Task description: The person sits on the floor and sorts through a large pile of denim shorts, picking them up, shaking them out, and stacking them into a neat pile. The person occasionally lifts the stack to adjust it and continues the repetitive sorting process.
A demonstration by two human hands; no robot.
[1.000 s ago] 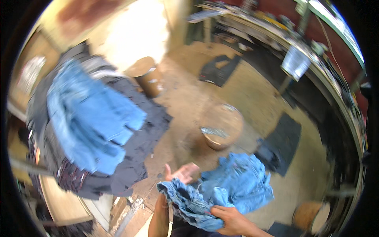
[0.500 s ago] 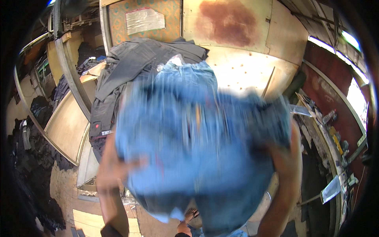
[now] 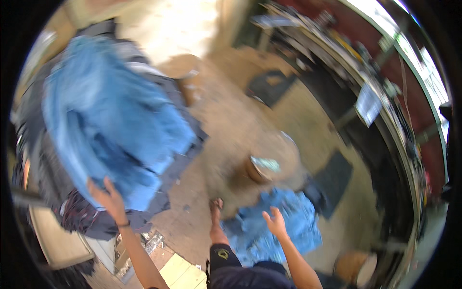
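Note:
Blue jeans [image 3: 120,106] lie spread over a heap of dark trousers [image 3: 43,159] on the left. Next to the near edge of the jeans is my left hand [image 3: 108,197], its fingers apart and holding nothing; whether it touches the cloth I cannot tell. My right hand [image 3: 275,222] hangs above a pile of blue denim [image 3: 269,226] on the floor by my legs. Its fingers are stretched out, with nothing in them. Motion blurs much of the picture.
A round stool [image 3: 274,154] with a pale green item on top stands ahead of the floor pile. Dark cloth pieces [image 3: 332,183] lie on the floor to the right. A cluttered shelf [image 3: 346,72] runs along the right wall; a round-topped drum-like object [image 3: 356,267] stands at lower right.
Both hands held the blue jeans up before me; now the jeans lie on the dark heap and both hands are off them. My view has turned right and down, showing the floor pile.

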